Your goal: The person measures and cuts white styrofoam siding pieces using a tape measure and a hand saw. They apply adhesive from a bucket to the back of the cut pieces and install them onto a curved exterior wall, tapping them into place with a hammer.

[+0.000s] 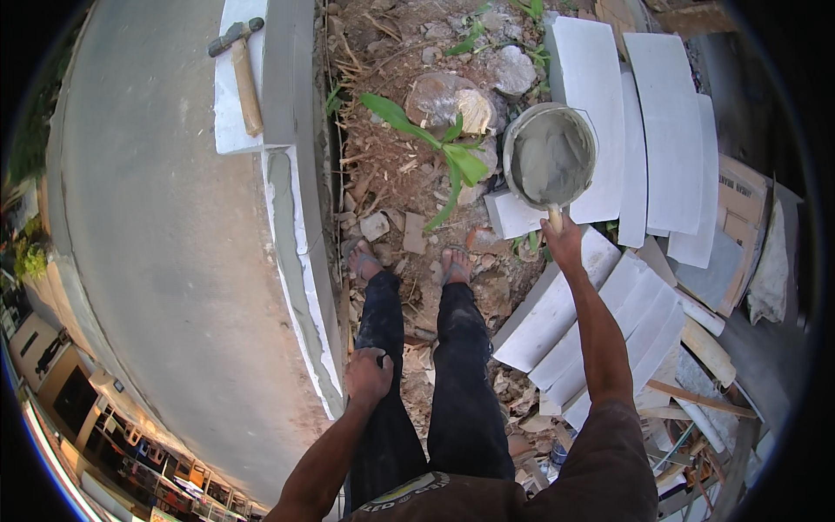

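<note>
My right hand (563,241) is closed round the pale wooden handle (555,217) of a trowel. Its blade end is inside a round bucket (508,158), against wet grey mortar (548,165) that partly hides it. The bucket stands among the white blocks, ahead and to the right of my feet. Low beside my left thigh, my left hand (370,376) is closed, with a small dark bit showing at its thumb side; I cannot make out what that is. To its left runs a low block wall (313,235) with a strip of grey mortar (287,209) along its top.
A hammer (246,91) lies on a white block (228,130) on the wall, farther ahead. White blocks (587,113) are stacked at right, with more blocks (600,313) beside my right arm. Rubble and a green plant (452,152) cover the ground; a paved road (165,217) lies left.
</note>
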Action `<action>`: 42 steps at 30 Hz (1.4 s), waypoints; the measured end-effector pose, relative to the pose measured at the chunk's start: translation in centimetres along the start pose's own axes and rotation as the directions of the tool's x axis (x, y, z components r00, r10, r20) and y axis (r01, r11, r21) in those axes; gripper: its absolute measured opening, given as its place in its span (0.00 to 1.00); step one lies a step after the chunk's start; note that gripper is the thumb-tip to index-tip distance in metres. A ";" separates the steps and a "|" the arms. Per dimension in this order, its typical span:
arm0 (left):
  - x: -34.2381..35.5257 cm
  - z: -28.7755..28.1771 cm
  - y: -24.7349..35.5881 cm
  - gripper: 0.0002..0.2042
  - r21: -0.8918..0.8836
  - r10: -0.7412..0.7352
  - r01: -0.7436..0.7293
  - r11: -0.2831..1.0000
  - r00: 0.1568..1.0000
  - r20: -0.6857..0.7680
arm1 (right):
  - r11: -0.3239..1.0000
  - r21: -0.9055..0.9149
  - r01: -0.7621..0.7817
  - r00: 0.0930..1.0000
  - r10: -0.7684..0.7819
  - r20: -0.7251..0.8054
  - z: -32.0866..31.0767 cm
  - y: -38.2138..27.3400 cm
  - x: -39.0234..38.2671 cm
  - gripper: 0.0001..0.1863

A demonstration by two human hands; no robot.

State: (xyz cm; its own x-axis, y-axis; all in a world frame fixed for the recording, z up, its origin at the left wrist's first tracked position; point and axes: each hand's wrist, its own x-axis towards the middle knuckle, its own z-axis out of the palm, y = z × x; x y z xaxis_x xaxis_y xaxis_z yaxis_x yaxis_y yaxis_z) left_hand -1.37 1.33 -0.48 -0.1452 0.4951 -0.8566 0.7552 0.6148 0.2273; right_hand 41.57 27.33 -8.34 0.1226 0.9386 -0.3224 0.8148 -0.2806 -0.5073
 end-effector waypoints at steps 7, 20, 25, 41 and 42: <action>-0.3 0.1 -1.6 0.16 -0.123 0.009 -0.010 0.992 1.000 -0.015 | 0.997 -0.073 0.003 0.987 -0.014 -0.157 -1.2 1.3 -1.2 0.14; 2.8 -8.2 -1.4 0.16 -0.364 -0.011 -0.336 0.869 0.721 -0.693 | 0.956 -0.069 0.284 0.958 -0.280 0.066 0.8 -13.1 -0.4 0.12; 4.4 -10.5 -3.6 0.16 -0.338 -0.115 -0.201 0.919 0.684 -0.720 | 0.921 0.077 0.383 0.862 -0.386 0.329 7.1 -21.3 1.5 0.13; 3.5 -6.8 -4.7 0.15 -0.565 -0.216 -0.237 0.790 0.755 -0.619 | 0.857 0.011 0.515 0.505 -0.314 0.804 24.2 -36.5 16.0 0.16; 3.3 -6.8 -4.6 0.15 -0.568 -0.225 -0.234 0.789 0.750 -0.622 | 0.874 0.020 0.485 0.473 -0.282 0.835 23.8 -37.4 16.2 0.16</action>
State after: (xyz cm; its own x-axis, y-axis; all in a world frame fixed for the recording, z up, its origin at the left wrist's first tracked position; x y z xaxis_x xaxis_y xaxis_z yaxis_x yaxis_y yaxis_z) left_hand -9.69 4.30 -1.14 -0.6768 0.6147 -0.4050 0.2671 0.7177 0.6430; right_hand -0.45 48.26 -13.63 -0.6448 0.3553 -0.6768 0.7602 0.2063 -0.6160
